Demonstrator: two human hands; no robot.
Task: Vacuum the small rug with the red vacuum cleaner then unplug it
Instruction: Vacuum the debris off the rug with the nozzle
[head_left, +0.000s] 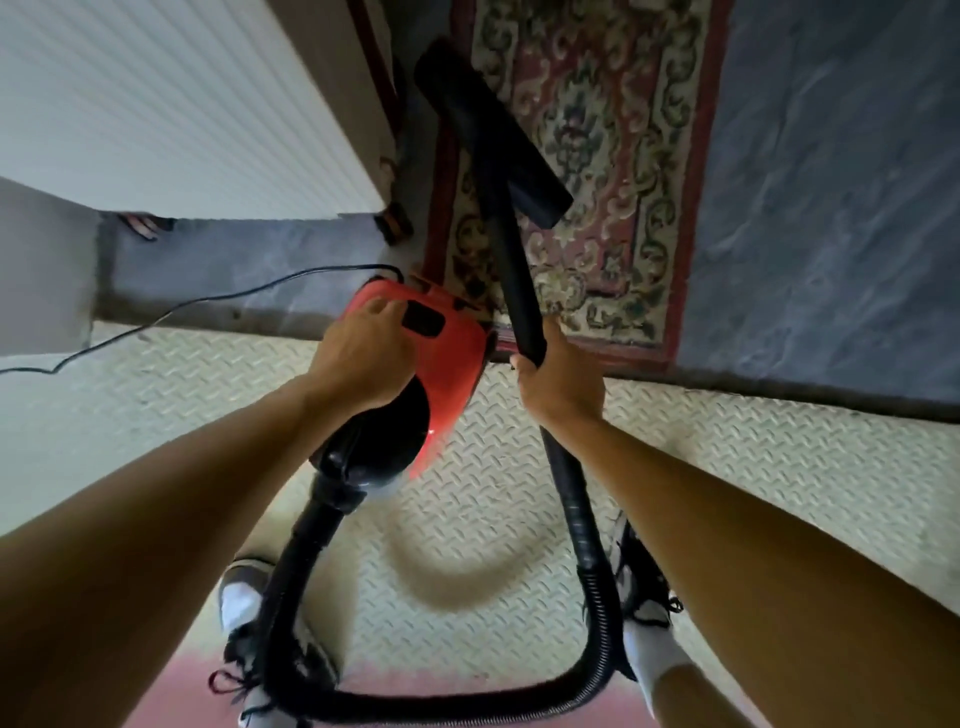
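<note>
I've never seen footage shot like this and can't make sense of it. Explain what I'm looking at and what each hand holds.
The one picture comes from a camera worn on a person's head, looking down past both bare arms to the floor and shoes. The left hand rests on top of a small red vacuum cleaner. The right hand grips its black wand, whose floor nozzle lies on a patterned rug. A ribbed hose loops back to the cleaner; a power cord trails left.
</note>
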